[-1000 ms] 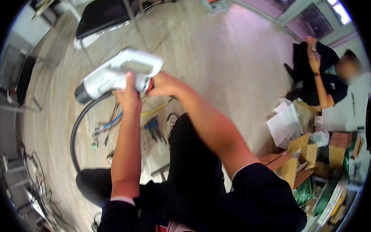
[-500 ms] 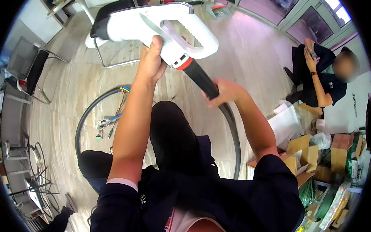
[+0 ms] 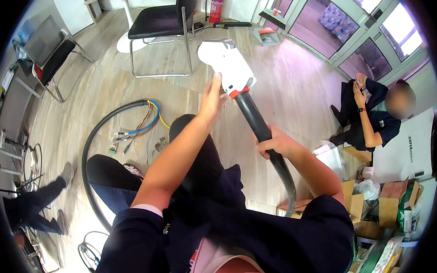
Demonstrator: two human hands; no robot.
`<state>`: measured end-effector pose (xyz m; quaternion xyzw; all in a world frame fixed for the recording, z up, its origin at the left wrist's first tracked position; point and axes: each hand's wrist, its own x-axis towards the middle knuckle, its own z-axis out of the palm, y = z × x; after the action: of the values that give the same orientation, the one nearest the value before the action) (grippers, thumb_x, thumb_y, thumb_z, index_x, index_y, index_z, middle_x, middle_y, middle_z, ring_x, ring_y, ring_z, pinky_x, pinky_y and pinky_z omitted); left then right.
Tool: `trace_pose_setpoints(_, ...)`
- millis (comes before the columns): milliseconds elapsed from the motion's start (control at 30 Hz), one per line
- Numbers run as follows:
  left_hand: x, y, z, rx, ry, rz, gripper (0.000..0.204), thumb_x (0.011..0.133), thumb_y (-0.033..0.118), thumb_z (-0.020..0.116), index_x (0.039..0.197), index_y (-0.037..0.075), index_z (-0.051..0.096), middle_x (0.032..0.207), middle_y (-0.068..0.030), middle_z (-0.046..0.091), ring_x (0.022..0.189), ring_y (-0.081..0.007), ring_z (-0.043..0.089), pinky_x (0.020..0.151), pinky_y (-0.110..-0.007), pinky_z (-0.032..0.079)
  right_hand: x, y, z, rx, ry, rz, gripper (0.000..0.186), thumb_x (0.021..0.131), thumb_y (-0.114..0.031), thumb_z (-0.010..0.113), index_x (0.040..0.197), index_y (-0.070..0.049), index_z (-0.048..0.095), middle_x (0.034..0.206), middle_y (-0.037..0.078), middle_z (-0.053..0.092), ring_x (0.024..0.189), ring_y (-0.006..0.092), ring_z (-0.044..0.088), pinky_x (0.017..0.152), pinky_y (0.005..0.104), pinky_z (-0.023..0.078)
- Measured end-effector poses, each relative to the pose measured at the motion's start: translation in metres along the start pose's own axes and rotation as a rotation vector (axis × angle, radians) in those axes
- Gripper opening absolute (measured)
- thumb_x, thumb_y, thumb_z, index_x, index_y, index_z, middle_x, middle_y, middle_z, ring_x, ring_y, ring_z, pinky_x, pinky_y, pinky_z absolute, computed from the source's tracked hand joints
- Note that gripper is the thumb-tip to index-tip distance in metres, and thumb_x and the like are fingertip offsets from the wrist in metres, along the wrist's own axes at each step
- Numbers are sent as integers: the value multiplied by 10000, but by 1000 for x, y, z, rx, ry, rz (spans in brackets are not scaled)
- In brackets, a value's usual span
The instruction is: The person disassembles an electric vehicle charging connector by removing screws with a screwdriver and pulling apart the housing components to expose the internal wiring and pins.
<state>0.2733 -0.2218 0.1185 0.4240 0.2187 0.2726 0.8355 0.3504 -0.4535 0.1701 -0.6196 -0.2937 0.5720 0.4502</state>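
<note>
A white electric-vehicle charging gun [image 3: 233, 67] with a red ring at its base is raised in front of me, turned so that its handle loop is hidden. My left hand [image 3: 214, 100] holds its near side, thumb up along the white housing; some fingers are hidden behind it. From the red ring a thick black cable [image 3: 253, 116] runs down to the right. My right hand [image 3: 277, 141] is wrapped round this cable below the gun. On the floor by my knee lies a stripped cable end with blue, yellow and brown wires [image 3: 144, 126] and small connectors.
A black chair [image 3: 160, 23] stands ahead, a red fire extinguisher [image 3: 216, 7] behind it. At right a person [image 3: 373, 113] sits low near cardboard boxes [image 3: 392, 200]. Another person's legs [image 3: 45, 200] show at left. A dustpan [image 3: 266, 36] lies near the glass door.
The charging gun has turned, from side-on with its handle loop showing to nearly end-on, and sits lower and farther right. Both hands moved with it, still holding gun and cable.
</note>
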Motion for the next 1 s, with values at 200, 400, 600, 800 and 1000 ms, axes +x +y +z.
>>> trace_pose_setpoints(200, -96, -41, -38, 227, 83, 206, 400, 919, 223, 721, 1167, -17, 518, 968, -63, 608, 910, -142, 607, 854, -294, 504, 0, -6, 3, -68, 31, -58, 253, 753, -65, 724, 892, -50, 513, 627, 56, 547, 484, 161, 546, 486, 324, 430)
trace_pose_setpoints(400, -56, 14, -12, -309, -270, 31, 604, 920, 260, 665, 1368, -78, 439, 1279, -191, 596, 1217, -296, 567, 1046, -439, 442, 9, -11, 26, -143, 105, -25, 220, 750, -57, 731, 852, -68, 537, 624, 27, 542, 485, 137, 551, 476, 301, 434)
trace_pose_setpoints(600, -73, 25, -40, -818, -618, 86, 735, 814, 478, 767, 1348, 40, 512, 1264, -174, 597, 1116, -305, 595, 978, -450, 484, 2, -26, 74, -131, -101, -4, 234, 743, -36, 734, 861, -58, 533, 635, 39, 540, 488, 144, 555, 481, 297, 439)
trace_pose_setpoints(800, -133, 82, -39, -701, -363, 242, 761, 789, 477, 799, 1347, 60, 494, 1230, -123, 597, 1041, -268, 621, 863, -419, 531, -4, -58, 124, -238, -144, -34, 243, 746, -47, 767, 849, -62, 547, 636, 28, 552, 512, 136, 564, 511, 290, 455)
trace_pose_setpoints(1000, -180, 82, -36, -580, -393, 294, 711, 777, 340, 818, 1304, -10, 495, 1054, -128, 651, 939, -259, 667, 875, -410, 547, 1, -36, 135, -369, -139, -133, 240, 777, -77, 783, 893, -40, 576, 691, 18, 596, 558, 113, 585, 534, 281, 474)
